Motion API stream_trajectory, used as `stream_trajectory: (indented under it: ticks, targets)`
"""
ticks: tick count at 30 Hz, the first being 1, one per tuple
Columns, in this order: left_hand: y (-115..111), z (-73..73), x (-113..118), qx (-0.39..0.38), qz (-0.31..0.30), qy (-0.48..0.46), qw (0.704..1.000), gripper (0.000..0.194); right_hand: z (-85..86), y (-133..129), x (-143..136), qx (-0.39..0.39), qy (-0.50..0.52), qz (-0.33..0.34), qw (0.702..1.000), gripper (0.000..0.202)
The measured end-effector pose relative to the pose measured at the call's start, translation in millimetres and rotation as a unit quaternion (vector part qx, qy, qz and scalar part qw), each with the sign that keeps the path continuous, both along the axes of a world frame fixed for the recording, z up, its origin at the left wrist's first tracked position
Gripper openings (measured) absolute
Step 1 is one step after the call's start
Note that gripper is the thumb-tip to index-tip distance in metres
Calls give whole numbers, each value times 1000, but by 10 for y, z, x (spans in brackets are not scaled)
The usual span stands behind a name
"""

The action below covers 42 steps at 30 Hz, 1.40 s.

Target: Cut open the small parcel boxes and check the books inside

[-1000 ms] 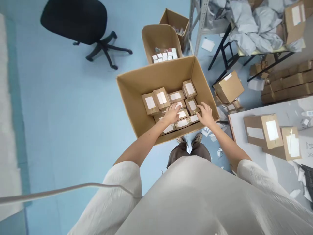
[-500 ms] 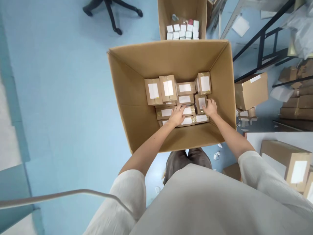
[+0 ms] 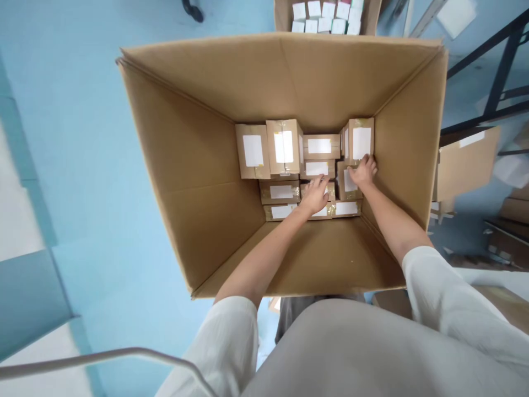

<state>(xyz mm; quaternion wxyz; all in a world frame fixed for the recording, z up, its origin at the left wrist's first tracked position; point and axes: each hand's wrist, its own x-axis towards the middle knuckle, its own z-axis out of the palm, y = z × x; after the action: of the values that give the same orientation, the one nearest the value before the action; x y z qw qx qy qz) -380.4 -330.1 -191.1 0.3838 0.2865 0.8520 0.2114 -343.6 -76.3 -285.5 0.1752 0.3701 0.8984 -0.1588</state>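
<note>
Both my hands reach down inside a large open cardboard carton [image 3: 198,215]. Small brown boxes with white labels are packed on its floor. My left hand [image 3: 316,194], fingers apart, rests over a small labelled box [image 3: 306,191] in the middle and holds nothing. My right hand [image 3: 363,172] is spread over the top of a small box [image 3: 348,182] on the right side, just below a taller labelled box [image 3: 361,142]. Its thumb lies by the label, and no object is between its fingers. Two taller boxes, one [image 3: 253,149] beside the other [image 3: 283,146], stand on the left.
Beyond the far rim, another carton [image 3: 284,19] holds several white boxes [image 3: 324,25]. A black metal frame [image 3: 496,82] and a brown box [image 3: 469,162] stand at the right. A pale cable [image 3: 124,353] crosses the lower left.
My view has moved closer to the large carton, which looks bigger. My right hand has shifted slightly up towards the taller right box. My left hand stays over the middle boxes.
</note>
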Motion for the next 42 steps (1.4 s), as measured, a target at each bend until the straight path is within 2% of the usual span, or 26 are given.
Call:
stream_trajectory:
  ticks: [5,10,13,16,18,21,25,30,33,36,42]
  targets:
    - [-74,-126,-2,-19,7,-9,1000,72,-164,-125,-81,27,2,-53,998,78]
    - [-180,-215,51,-38,11,-25,999,68,-274,-142,-142,22,33,-84,996,79]
    - [-246,-225,72,-42,5,-32,999,67,-248,-127,-148,6,24,-91,996,82]
    - [-299,-176,56,-46,-1,-31,998,66,-107,-164,-88,-16,22,-65,998,82]
    - [-326,-107,21,-43,-4,-22,999,68,43,-226,-5,-37,38,-24,998,82]
    - [-368,46,-57,-41,-13,-2,999,73,315,-358,148,-83,38,84,992,83]
    - [-474,291,-170,-38,-48,41,997,82,700,-570,328,-153,15,226,962,80]
    - [-667,565,-274,-41,-103,77,991,108,1207,-817,533,-182,14,310,933,77]
    - [-761,740,-310,-42,-142,92,985,116,1540,-905,678,-180,33,331,926,76]
    - [-812,969,-334,-20,-173,118,978,116,1896,-932,842,-166,65,315,932,76]
    - [-755,1597,-322,57,-227,154,960,110,2626,-970,1291,-130,120,255,951,77]
